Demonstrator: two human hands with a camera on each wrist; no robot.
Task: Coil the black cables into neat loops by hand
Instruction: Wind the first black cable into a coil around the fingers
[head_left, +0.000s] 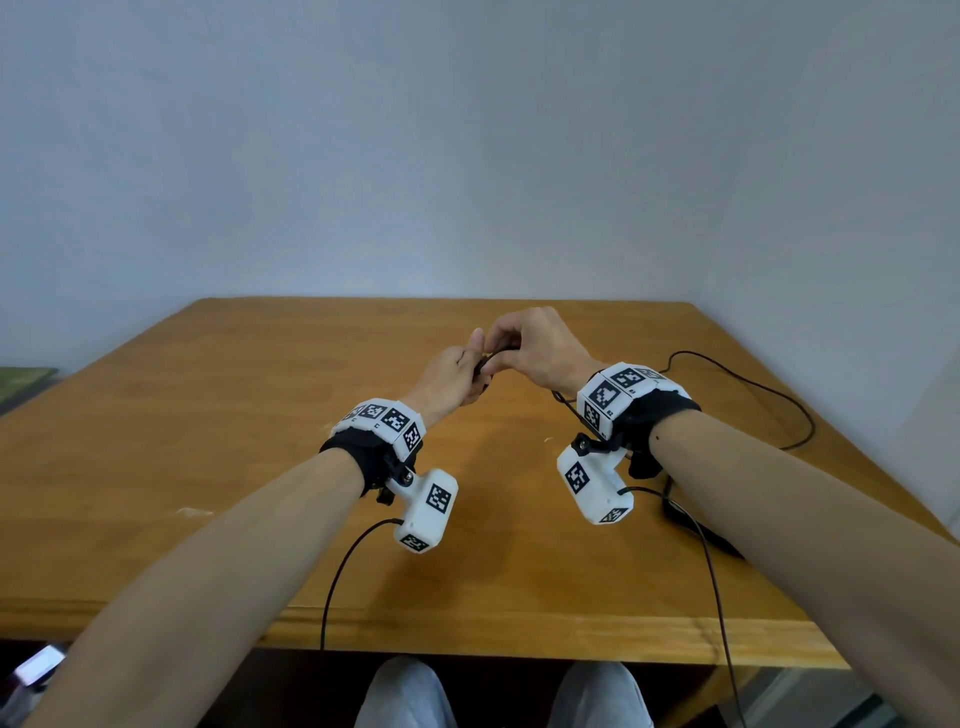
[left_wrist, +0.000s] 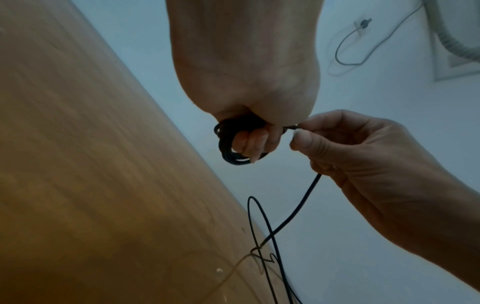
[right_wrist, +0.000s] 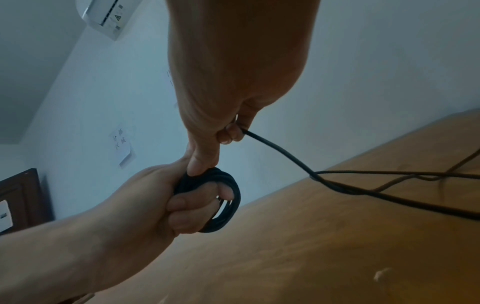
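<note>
Above the middle of the wooden table (head_left: 208, 467) my two hands meet. My left hand (head_left: 457, 374) has its fingers (left_wrist: 249, 142) curled through a small coil of black cable (left_wrist: 226, 148), several loops thick, also seen in the right wrist view as the coil (right_wrist: 231, 185). My right hand (head_left: 524, 343) pinches the cable strand (left_wrist: 293, 128) right beside the coil. From the right hand's fingers (right_wrist: 228, 133) the loose cable (right_wrist: 363, 193) runs down onto the table and trails off to the right, as the loose cable (head_left: 753, 384) in the head view.
A flat black object (head_left: 691, 519) lies on the table under my right forearm. Thin black leads (head_left: 332, 582) from the wrist cameras hang over the table's front edge. A phone (head_left: 39, 665) sits low at the left. A plain wall stands behind the table.
</note>
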